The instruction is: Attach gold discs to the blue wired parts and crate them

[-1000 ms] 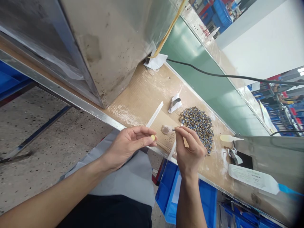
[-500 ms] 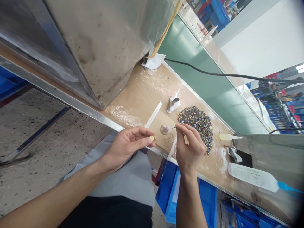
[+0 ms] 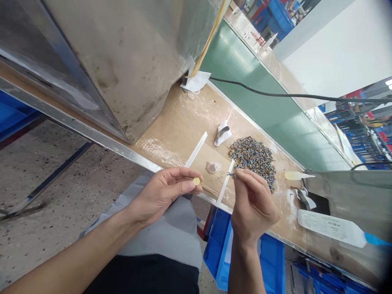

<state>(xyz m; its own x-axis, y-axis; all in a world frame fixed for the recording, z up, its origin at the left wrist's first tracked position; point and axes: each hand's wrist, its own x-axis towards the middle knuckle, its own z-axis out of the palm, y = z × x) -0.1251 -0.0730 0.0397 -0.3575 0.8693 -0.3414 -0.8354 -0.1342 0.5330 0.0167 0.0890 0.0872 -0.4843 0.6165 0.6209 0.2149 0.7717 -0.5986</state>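
Note:
Between the thumb and fingers of my left hand (image 3: 171,185) is a small round yellow disc (image 3: 196,181). My right hand (image 3: 252,202) pinches a tiny blue-tipped part (image 3: 231,174), mostly hidden by the fingertips. Behind that hand lies a heap of small blue and gold-coloured parts (image 3: 254,157) on the cardboard-covered bench (image 3: 171,130). A small round clear dish (image 3: 212,167) sits on the cardboard between and beyond my hands, with tiny specks scattered beside it.
A grey metal cabinet (image 3: 122,61) stands at the left. A white bottle with a blue top (image 3: 332,228) and a yellowish pointed-tip bottle (image 3: 295,175) lie at right. White tape (image 3: 221,134) lies near the heap. A black cable (image 3: 260,90) crosses a green panel (image 3: 241,65). Blue bins (image 3: 219,241) stand below.
My right hand has moved to the right and slightly nearer my body, with the tiny part still pinched. My left hand stays nearly in place, the yellow disc facing more toward me.

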